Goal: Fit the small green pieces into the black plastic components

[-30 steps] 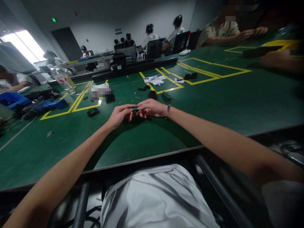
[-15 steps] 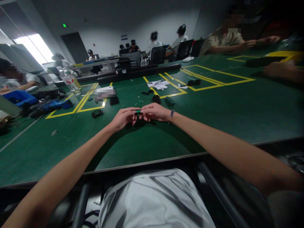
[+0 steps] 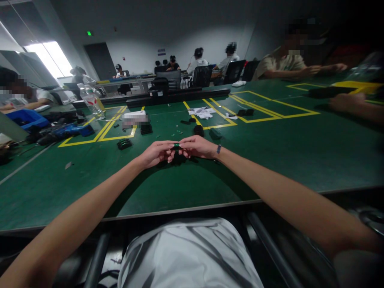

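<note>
Between my two hands is a small dark piece with a green face (image 3: 177, 145), held just above the green table (image 3: 186, 188). My left hand (image 3: 159, 153) pinches its left end between thumb and fingers. The right end is gripped by my right hand (image 3: 199, 147), which has a band on the wrist. Beyond the hands lie small green bits (image 3: 179, 132), a round black part (image 3: 198, 130) and a dark translucent piece (image 3: 215, 133). A black block with green parts (image 3: 124, 144) rests to the left of my left hand.
A white device (image 3: 135, 117), a clear bottle (image 3: 91, 102), a blue power tool (image 3: 75, 130) and a blue bin (image 3: 26, 119) stand left. White papers (image 3: 202, 113) lie further back. Another person's hand (image 3: 349, 105) is at the right; people sit around other tables.
The whole view has shifted slightly, with the scene lower in the picture. Both hands keep their hold on the small piece, which now shows at a slightly different tilt.
</note>
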`<action>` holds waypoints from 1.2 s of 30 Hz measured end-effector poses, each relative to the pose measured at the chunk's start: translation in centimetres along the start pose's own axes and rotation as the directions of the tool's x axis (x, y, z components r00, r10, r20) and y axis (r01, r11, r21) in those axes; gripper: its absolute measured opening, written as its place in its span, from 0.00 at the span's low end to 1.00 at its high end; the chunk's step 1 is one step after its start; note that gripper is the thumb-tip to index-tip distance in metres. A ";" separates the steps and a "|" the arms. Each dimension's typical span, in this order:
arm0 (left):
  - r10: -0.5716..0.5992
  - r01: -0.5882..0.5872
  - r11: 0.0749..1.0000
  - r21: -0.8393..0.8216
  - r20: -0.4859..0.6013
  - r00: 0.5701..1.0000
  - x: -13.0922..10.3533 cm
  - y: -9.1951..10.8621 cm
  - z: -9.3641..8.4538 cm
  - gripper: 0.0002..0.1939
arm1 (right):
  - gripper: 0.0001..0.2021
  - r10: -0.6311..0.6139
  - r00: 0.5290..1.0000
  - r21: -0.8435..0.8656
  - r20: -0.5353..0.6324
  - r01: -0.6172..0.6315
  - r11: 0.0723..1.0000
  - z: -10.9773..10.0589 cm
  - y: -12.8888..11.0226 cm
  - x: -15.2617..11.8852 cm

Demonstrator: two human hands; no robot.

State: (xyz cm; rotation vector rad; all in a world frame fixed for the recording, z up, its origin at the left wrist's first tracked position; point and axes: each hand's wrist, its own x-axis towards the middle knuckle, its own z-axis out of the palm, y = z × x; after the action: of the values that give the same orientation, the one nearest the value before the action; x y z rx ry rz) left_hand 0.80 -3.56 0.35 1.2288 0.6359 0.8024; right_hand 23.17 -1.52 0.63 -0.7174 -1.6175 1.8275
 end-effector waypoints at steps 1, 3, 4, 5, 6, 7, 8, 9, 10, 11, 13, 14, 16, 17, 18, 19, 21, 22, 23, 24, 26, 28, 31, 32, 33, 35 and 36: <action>-0.003 0.003 1.000 0.002 -0.007 1.000 0.0 0.0 0.0 0.20 | 0.14 0.002 1.000 -0.002 0.001 -0.002 1.000 0.0 0.0 0.0; -0.008 0.008 1.000 0.005 -0.017 1.000 0.0 -0.1 -0.1 0.20 | 0.14 0.001 1.000 -0.005 0.010 -0.001 1.000 0.1 0.0 0.0; -0.009 0.009 1.000 0.006 -0.020 1.000 0.0 -0.1 -0.2 0.20 | 0.14 -0.001 1.000 -0.006 0.014 0.001 1.000 0.2 0.0 0.1; -0.012 0.012 1.000 0.007 -0.020 1.000 0.0 -0.1 -0.2 0.20 | 0.15 -0.002 1.000 -0.007 0.014 0.002 1.000 0.2 0.0 0.1; -0.015 0.015 1.000 0.008 -0.018 1.000 0.0 0.0 -0.3 0.20 | 0.15 -0.002 1.000 -0.008 0.012 0.002 1.000 0.2 0.1 0.1; -0.020 0.020 1.000 0.008 -0.012 1.000 0.0 0.0 -0.3 0.20 | 0.15 0.000 1.000 -0.013 0.009 0.001 1.000 0.1 0.1 0.1; -0.029 0.029 1.000 0.004 -0.001 1.000 0.0 0.1 -0.4 0.21 | 0.15 0.002 1.000 -0.020 0.006 -0.002 1.000 0.1 0.2 0.1; -0.042 0.043 0.999 -0.002 0.013 0.999 0.0 0.1 -0.4 0.20 | 0.15 0.007 1.000 -0.028 0.004 -0.007 1.000 0.1 0.2 0.1; -0.058 0.059 0.998 -0.012 0.028 0.998 -0.1 0.2 -0.5 0.20 | 0.15 0.011 1.000 -0.038 0.004 -0.011 0.999 0.0 0.3 0.1; -0.074 0.075 0.997 -0.023 0.042 0.996 -0.1 0.2 -0.5 0.20 | 0.15 0.015 1.000 -0.047 0.006 -0.015 0.999 0.0 0.3 0.1; -0.098 0.100 0.994 -0.042 0.058 0.994 -0.2 0.2 -0.7 0.20 | 0.15 0.018 1.000 -0.060 0.008 -0.018 0.998 0.0 0.4 0.1; -0.105 0.108 0.993 -0.047 0.060 0.993 -0.2 0.2 -0.8 0.19 | 0.15 0.020 1.000 -0.064 0.008 -0.020 0.998 0.0 0.4 0.1; -0.116 0.119 0.992 -0.050 0.065 0.991 -0.2 0.1 -0.9 0.18 | 0.15 0.027 1.000 -0.068 0.004 -0.026 0.997 0.0 0.3 0.1; -0.121 0.125 0.991 -0.050 0.069 0.990 -0.2 0.1 -1.0 0.18 | 0.15 0.031 1.000 -0.067 0.001 -0.031 0.997 0.0 0.3 0.2; -0.125 0.129 0.990 -0.050 0.074 0.989 -0.2 0.1 -1.1 0.18 | 0.15 0.036 0.999 -0.067 0.001 -0.036 0.997 0.0 0.3 0.2; -0.125 0.130 0.990 -0.051 0.081 0.989 -0.2 0.1 -1.2 0.18 | 0.14 0.037 0.999 -0.067 0.002 -0.037 0.997 0.0 0.3 0.2; -0.124 0.129 0.990 -0.050 0.093 0.988 -0.1 0.0 -1.3 0.18 | 0.14 0.032 0.999 -0.068 0.011 -0.032 0.997 -0.1 0.4 0.3; -0.125 0.130 0.990 -0.048 0.096 0.987 -0.1 0.0 -1.3 0.19 | 0.14 0.029 0.999 -0.069 0.017 -0.028 0.997 -0.1 0.4 0.4; -0.128 0.133 0.990 -0.046 0.099 0.987 -0.1 0.1 -1.4 0.19 | 0.13 0.027 0.999 -0.069 0.020 -0.025 0.997 -0.2 0.5 0.4; -0.132 0.137 0.989 -0.045 0.100 0.986 -0.1 0.1 -1.4 0.19 | 0.13 0.027 0.999 -0.068 0.023 -0.025 0.997 -0.2 0.5 0.4; -0.145 0.151 0.987 -0.047 0.103 0.984 -0.1 0.1 -1.5 0.19 | 0.13 0.033 0.999 -0.068 0.023 -0.031 0.997 -0.3 0.6 0.4; -0.155 0.161 0.986 -0.050 0.109 0.982 -0.1 0.1 -1.6 0.19 | 0.14 0.038 0.999 -0.068 0.022 -0.037 0.997 -0.3 0.6 0.4; -0.164 0.171 0.984 -0.056 0.112 0.980 -0.1 0.1 -1.6 0.19 | 0.13 0.036 0.999 -0.066 0.027 -0.034 0.997 -0.2 0.6 0.3; -0.166 0.173 0.983 -0.059 0.112 0.980 -0.1 0.1 -1.7 0.19 | 0.13 0.034 0.999 -0.065 0.032 -0.032 0.997 -0.2 0.5 0.3; -0.168 0.176 0.982 -0.062 0.114 0.979 -0.1 0.1 -1.7 0.19 | 0.12 0.031 0.999 -0.064 0.035 -0.029 0.998 -0.2 0.5 0.3; -0.175 0.184 0.981 -0.066 0.120 0.977 -0.1 0.1 -1.7 0.19 | 0.12 0.025 0.999 -0.062 0.036 -0.023 0.998 -0.2 0.5 0.3; -0.180 0.189 0.980 -0.067 0.121 0.976 0.0 0.1 -1.7 0.19 | 0.12 0.024 0.999 -0.062 0.034 -0.022 0.998 -0.2 0.5 0.3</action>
State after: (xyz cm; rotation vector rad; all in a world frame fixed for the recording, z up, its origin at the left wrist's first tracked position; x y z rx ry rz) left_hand -0.60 -2.59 0.03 1.1179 0.6096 0.5923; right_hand 23.05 -1.25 0.07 -0.7378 -1.7017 1.8221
